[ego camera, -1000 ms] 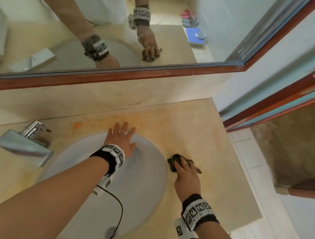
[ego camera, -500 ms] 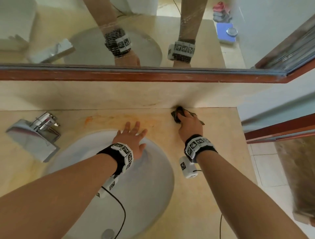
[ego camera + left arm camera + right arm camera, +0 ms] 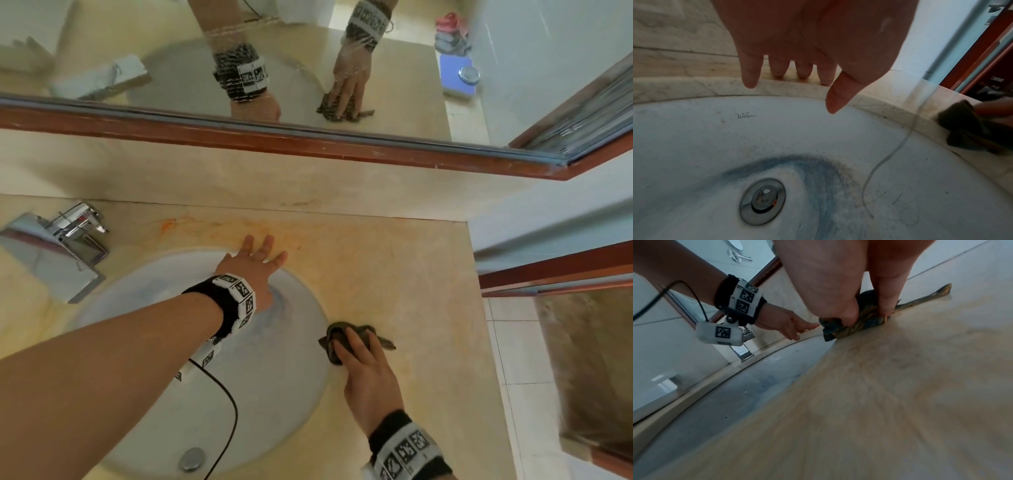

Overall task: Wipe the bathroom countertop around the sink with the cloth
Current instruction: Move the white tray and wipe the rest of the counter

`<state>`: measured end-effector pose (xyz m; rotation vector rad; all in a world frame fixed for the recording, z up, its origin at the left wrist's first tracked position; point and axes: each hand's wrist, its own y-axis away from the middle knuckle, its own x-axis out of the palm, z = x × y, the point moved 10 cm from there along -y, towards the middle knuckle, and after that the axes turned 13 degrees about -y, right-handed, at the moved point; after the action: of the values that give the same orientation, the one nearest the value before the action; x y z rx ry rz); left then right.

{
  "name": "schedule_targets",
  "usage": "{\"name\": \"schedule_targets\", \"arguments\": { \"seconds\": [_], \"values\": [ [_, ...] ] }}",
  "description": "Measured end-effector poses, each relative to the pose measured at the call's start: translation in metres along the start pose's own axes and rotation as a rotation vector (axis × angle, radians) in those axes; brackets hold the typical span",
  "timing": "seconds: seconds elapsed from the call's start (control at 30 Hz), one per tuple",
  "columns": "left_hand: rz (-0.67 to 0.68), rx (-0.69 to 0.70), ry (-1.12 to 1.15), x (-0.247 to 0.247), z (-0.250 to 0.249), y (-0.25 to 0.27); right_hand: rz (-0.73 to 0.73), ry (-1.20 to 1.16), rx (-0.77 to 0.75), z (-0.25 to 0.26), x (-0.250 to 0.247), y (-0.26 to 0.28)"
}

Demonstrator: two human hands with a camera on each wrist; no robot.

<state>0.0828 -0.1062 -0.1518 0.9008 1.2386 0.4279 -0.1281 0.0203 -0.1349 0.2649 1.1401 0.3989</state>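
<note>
Fingers (image 3: 888,305) and thumb of the right hand (image 3: 368,375) are curled around the dark crumpled cloth (image 3: 337,337) and press it on the beige marble countertop (image 3: 394,281), just beside the right rim of the white sink (image 3: 267,383). Left hand (image 3: 255,269) rests with straight, spread fingers on the back rim of the sink, holding nothing. At the far left stands a chrome faucet (image 3: 58,246).

The right hand (image 3: 840,288) presses a crumpled dark cloth (image 3: 857,321) onto the beige countertop (image 3: 900,386).
</note>
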Motion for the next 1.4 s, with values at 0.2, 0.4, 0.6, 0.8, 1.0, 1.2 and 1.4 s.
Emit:
{"name": "schedule_targets", "arguments": {
  "seconds": [0.2,0.4,0.6,0.8,1.0,1.2,1.4],
  "values": [
    [0.014,-0.007,-0.008,0.001,0.001,0.004,0.001,-0.066,0.018,0.019,-0.049,-0.107],
    [0.014,-0.029,-0.021,0.000,-0.001,0.004,-0.065,-0.079,-0.020,0.045,-0.086,-0.189],
    [-0.003,-0.030,-0.016,-0.001,-0.001,0.004,-0.095,-0.107,-0.011,0.030,-0.070,-0.142],
    [-0.037,-0.019,-0.010,-0.002,0.000,0.004,-0.058,-0.107,0.068,-0.003,-0.030,-0.043],
    [-0.054,-0.012,0.009,-0.001,0.000,0.003,-0.062,-0.052,0.026,0.009,-0.037,-0.065],
    [-0.067,0.008,0.034,0.000,0.001,0.003,-0.117,-0.047,-0.004,0.054,-0.073,-0.161],
    [-0.086,0.029,-0.017,-0.002,0.007,0.007,-0.164,-0.033,0.043,0.070,-0.081,-0.196]
  ]
}}
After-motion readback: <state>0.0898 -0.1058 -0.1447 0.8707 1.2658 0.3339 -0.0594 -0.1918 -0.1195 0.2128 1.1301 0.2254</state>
